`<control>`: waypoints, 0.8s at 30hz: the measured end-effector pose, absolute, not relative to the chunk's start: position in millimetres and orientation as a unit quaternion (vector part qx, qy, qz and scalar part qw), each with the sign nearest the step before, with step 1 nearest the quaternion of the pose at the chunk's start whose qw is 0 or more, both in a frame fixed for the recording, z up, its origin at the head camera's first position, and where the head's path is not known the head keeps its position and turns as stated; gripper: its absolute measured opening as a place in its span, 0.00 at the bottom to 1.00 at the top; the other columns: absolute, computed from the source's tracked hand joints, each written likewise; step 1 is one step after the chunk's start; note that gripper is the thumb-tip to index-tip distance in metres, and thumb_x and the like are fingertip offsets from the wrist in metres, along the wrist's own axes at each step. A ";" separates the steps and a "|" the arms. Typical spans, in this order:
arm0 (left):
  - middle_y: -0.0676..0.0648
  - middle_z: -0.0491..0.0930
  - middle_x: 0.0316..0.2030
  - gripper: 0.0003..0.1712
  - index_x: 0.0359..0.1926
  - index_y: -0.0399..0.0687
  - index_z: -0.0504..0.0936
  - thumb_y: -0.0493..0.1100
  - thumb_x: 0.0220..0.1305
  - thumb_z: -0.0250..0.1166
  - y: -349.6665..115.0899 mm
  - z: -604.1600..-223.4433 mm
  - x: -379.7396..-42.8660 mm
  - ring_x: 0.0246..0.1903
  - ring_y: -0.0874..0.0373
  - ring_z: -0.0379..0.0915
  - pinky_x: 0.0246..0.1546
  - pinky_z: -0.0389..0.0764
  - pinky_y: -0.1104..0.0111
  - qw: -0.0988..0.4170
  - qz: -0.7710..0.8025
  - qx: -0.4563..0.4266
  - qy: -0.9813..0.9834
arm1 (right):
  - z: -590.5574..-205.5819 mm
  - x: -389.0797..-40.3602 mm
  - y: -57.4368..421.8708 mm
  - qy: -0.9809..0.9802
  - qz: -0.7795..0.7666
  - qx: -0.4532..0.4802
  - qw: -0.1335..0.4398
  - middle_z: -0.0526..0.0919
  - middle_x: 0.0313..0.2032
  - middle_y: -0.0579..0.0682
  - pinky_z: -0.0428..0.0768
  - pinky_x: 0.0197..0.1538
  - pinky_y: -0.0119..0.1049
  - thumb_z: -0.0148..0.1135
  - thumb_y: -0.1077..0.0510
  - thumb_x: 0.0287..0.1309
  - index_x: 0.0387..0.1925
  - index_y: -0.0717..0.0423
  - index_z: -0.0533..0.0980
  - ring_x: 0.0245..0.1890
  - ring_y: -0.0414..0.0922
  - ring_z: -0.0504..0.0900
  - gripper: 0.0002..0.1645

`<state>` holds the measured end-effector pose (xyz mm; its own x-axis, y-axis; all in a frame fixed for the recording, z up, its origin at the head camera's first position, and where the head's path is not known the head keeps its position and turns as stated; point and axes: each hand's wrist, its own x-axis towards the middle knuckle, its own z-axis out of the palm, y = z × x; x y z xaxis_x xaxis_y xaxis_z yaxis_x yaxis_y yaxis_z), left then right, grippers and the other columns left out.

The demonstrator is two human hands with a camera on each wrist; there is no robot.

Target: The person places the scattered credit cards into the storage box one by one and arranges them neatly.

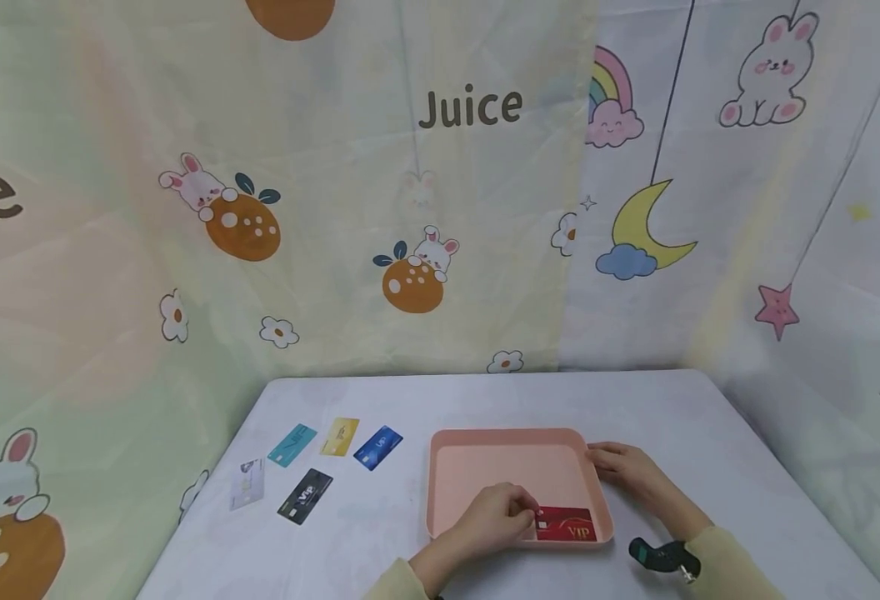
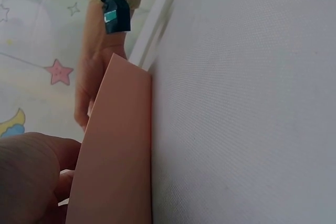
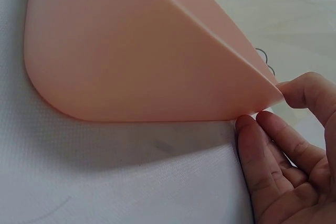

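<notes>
A red VIP card [image 1: 565, 524] lies at the front right inside a pink tray [image 1: 437, 483]. My left hand [image 1: 494, 518] reaches over the tray's front rim and pinches the card at its left end. In the left wrist view, part of this hand [image 2: 26, 177] shows behind the tray's outer wall [image 2: 118, 145], which hides the card. My right hand [image 1: 635, 475] grips the tray's far right corner. Seen from the right wrist, one bent finger [image 3: 304, 95] meets the rim, while other fingers [image 3: 257, 145] touch lower at the wall.
Left of the tray lie several cards on the white table [image 1: 380, 542]: teal [image 1: 292, 445], gold [image 1: 340, 437], blue [image 1: 377, 447], black VIP [image 1: 305, 497] and pale silver [image 1: 247, 484]. A printed curtain [image 1: 335, 250] stands behind the table. A black strap [image 1: 665, 556] circles the right wrist.
</notes>
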<state>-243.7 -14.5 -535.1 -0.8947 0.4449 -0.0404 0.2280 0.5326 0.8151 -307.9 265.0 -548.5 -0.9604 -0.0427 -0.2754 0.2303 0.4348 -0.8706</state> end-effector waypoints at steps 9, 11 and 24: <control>0.62 0.80 0.31 0.06 0.42 0.51 0.88 0.44 0.68 0.67 -15.7 -535.7 -245.0 0.28 0.69 0.72 0.31 0.76 0.75 0.132 0.446 0.196 0.863 | -548.2 -309.7 265.8 0.842 -0.521 0.060 0.130 0.75 0.65 0.69 0.70 0.69 0.63 0.61 0.36 0.68 0.67 0.70 0.70 0.67 0.65 0.74 0.45; 0.62 0.80 0.31 0.06 0.42 0.51 0.88 0.44 0.68 0.67 -15.4 -534.6 -245.3 0.29 0.69 0.72 0.31 0.76 0.75 0.131 0.445 0.198 0.863 | -548.0 -310.5 266.5 0.839 -0.525 0.059 0.130 0.75 0.66 0.69 0.70 0.69 0.62 0.60 0.36 0.69 0.68 0.70 0.70 0.67 0.65 0.74 0.45; 0.62 0.82 0.32 0.06 0.42 0.53 0.88 0.45 0.69 0.66 -22.5 -530.9 -247.5 0.31 0.72 0.73 0.35 0.76 0.74 0.102 0.434 0.218 0.868 | -551.3 -309.6 267.2 0.837 -0.529 0.062 0.127 0.75 0.66 0.69 0.71 0.69 0.61 0.60 0.37 0.70 0.68 0.70 0.70 0.67 0.64 0.74 0.44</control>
<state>-247.5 -22.5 -530.9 -0.8843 0.4667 0.0125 0.2903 0.5287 0.7976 -309.6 267.2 -551.3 -0.9599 -0.0309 -0.2787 0.2385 0.4324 -0.8695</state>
